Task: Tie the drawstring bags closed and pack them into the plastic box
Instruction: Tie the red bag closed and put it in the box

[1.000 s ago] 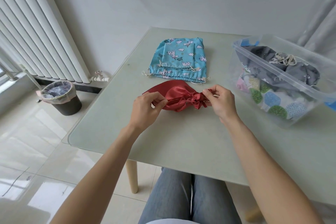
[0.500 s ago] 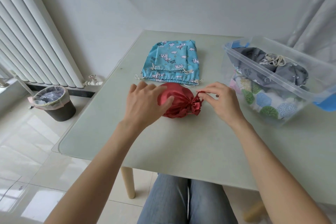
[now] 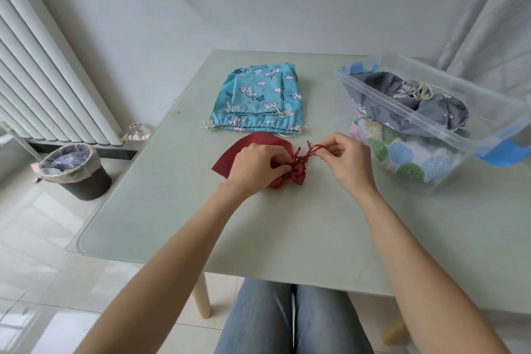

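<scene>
I see a pale green counter (image 3: 287, 224) set against a white wall, with a white radiator (image 3: 43, 80) and a lined waste bin (image 3: 73, 171) on the tiled floor to the left. The counter's near edge and left rounded corner are unobstructed, and the surface in front of my hands is bare. The red drawstring bag (image 3: 244, 149) lies at centre. My left hand (image 3: 255, 167) is closed on its gathered neck; my right hand (image 3: 347, 161) pinches the red cord (image 3: 311, 149), drawn to the right. Just behind lie the blue drawstring bags (image 3: 258, 100), stacked flat. At right stands the plastic box (image 3: 459, 123), open-topped, holding a grey bag (image 3: 402, 100) above a tree-patterned bag (image 3: 402, 155).
</scene>
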{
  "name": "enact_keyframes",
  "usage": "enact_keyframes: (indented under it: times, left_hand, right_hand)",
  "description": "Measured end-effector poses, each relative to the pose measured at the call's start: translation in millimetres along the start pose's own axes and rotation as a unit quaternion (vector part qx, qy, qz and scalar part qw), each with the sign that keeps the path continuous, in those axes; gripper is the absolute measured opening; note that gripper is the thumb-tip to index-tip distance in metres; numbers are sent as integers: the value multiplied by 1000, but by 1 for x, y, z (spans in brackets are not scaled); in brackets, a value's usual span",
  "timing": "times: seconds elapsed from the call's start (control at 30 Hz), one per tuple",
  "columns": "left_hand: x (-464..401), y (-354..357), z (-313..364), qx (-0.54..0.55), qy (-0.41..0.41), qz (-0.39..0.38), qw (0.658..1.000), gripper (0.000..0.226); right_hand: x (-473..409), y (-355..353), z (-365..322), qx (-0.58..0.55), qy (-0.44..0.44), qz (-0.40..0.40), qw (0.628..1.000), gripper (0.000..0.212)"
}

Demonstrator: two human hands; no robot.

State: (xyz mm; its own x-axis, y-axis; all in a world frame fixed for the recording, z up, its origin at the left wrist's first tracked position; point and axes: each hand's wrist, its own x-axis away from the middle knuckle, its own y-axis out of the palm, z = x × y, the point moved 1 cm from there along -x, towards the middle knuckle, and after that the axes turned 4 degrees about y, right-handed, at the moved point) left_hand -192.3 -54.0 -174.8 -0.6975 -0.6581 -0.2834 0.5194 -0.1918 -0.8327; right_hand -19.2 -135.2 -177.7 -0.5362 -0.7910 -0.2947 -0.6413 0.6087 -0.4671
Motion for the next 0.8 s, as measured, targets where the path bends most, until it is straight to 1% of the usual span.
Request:
enact_keyframes:
  times: [0.1,0.17,0.23,0.27,0.33,0.4,0.47,0.5,0.53,0.57,0.6,0.67,0.73,0.77,0.8]
  left_hand:
    - [2,2,1,-12,-2,9,1000,9]
    - [4,3,1,-14,-11,13,1000,8]
    - [5,2,1,-11,-15,15,1000,10]
    - [6,1,2,-7,-11,16,1000,12]
    - [11,-3,3,1,13,26,1000,19]
    - [17,-14,2,16,22,64,998,23]
    - [23,-28,-7,21,4,130,991,23]
    - [25,-35,-15,14,-14,155,988,25]
    - [25,-40,-24,-1,-43,162,986,27]
    - [25,-44,-34,-22,-84,148,985,31]
    - [25,-47,-44,-44,-129,117,984,37]
    - [24,-47,-56,-32,-198,36,979,53]
    - [24,-42,-58,22,-225,-20,974,61]
    - [25,-40,-56,40,-221,-22,974,59]
    - [26,-39,-54,51,-207,-8,977,53]
  right_hand:
    - [1,0,-1,24,-18,15,999,6]
    - [2,0,-1,45,-6,25,999,4]
    - [2,-1,1,65,26,-6,998,4]
    - [2,-2,3,73,44,-38,996,8]
    - [4,-7,4,69,66,-118,988,31]
    - [8,-14,-1,41,60,-186,980,53]
    - [11,-17,-11,5,36,-206,978,60]
    - [13,-14,-16,-10,18,-201,979,58]
    - [14,-11,-20,-13,-1,-192,981,55]
    - [16,-6,-24,2,-20,-189,982,53]
    - [18,1,-27,33,-34,-193,980,54]
    - [21,15,-26,124,-33,-220,967,63]
    - [23,26,-24,193,-27,-229,954,66]
    - [23,29,-24,194,-37,-216,956,60]
    - [22,30,-26,173,-48,-198,964,51]
